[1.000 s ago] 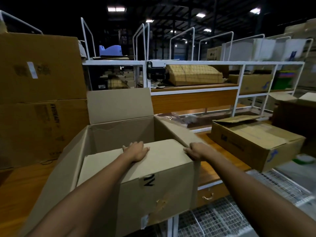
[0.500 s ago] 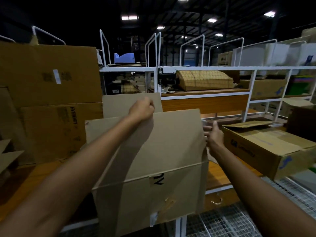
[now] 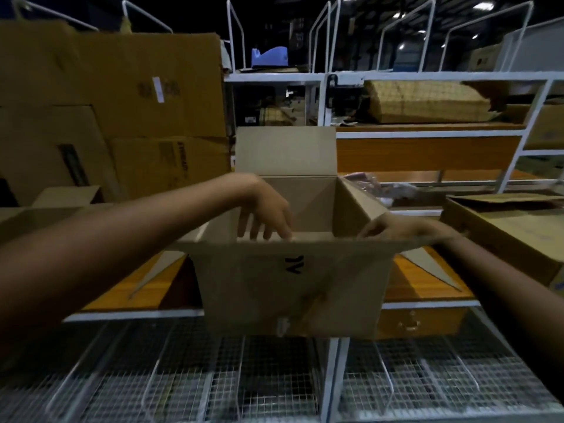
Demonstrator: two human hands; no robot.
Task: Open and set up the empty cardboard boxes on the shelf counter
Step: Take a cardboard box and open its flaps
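Swung outward since, the near flap of the plain brown cardboard box leaves it open, nearly set up; left hand rests slack-fingered there, right hand hold unclear.

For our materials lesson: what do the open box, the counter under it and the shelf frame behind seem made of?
Open box: matt brown cardboard, judging by creased fold-out flaps. Counter: orange-brown wood or wood-look laminate, faint sheen; grain unclear. Shelf frame: probably white-painted metal, thin straight bars.
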